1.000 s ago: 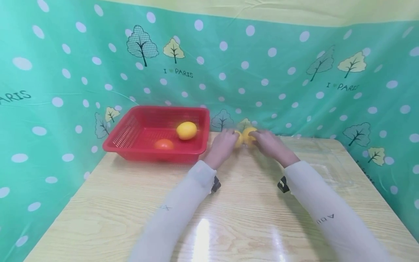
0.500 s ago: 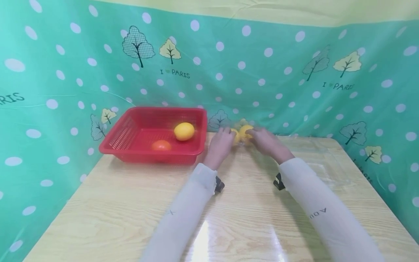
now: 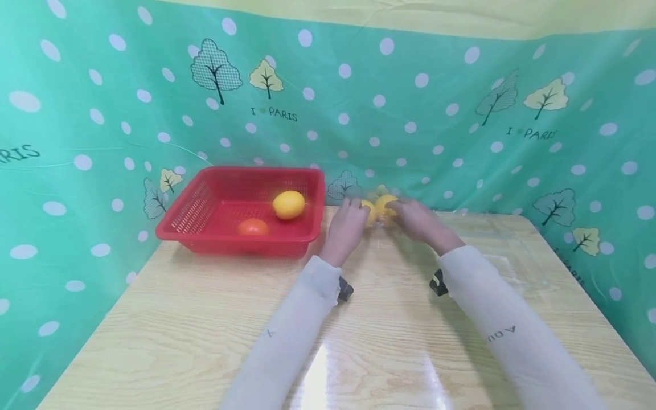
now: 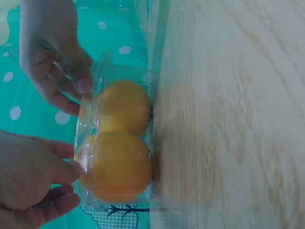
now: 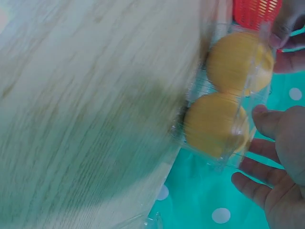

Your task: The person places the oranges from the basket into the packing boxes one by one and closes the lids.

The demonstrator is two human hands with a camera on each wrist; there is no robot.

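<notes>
A clear plastic box (image 4: 129,72) stands at the far edge of the table, with two round yellow-orange fruits (image 4: 121,162) side by side inside. My left hand (image 3: 345,228) grips the box's left end, its thumb (image 4: 71,169) against the lid edge. At the other end my right hand (image 3: 420,222) holds the lid edge between thumb (image 5: 268,119) and fingers. The lid (image 5: 255,76) lies over the fruits; whether it is fastened I cannot tell. In the head view both hands hide much of the box.
Left of the hands sits a red plastic basket (image 3: 241,246) holding a lemon (image 3: 288,205) and an orange-red round fruit (image 3: 253,226). Another clear plastic container (image 3: 517,256) lies on the right side of the wooden table (image 3: 205,319). A green dotted curtain (image 3: 410,154) hangs behind.
The head view has shifted slightly, moving the whole scene a little left in it. Both hands stay at the box with hardly any visible movement.
</notes>
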